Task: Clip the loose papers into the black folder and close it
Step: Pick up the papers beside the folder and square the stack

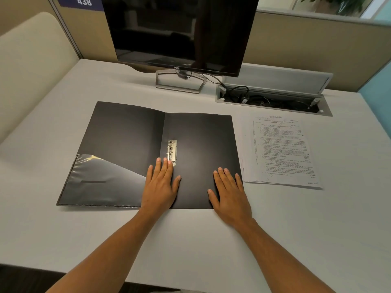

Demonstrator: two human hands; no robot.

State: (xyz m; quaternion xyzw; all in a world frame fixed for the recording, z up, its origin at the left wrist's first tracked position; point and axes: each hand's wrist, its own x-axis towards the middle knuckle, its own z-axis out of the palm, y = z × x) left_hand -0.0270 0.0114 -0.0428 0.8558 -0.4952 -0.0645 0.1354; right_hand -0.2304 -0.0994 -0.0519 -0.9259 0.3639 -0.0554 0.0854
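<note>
Head view is showing the black folder lying open under both hands, the left hand pressing flat beside the metal clip, the right hand resting flat, the loose papers lying just right of it.

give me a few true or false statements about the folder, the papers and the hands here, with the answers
1. The black folder lies open on the desk. True.
2. The loose papers are already under the metal clip. False: they lie in a stack on the desk, to the right of the folder.
3. Both hands rest flat on the folder. True: the left hand lies by the spine with its fingertips at the clip, the right hand on the right panel.
4. The right hand is holding a sheet. False: its fingers are straight and it holds nothing.
5. The monitor behind the folder shows a document. False: its screen is dark.
</note>
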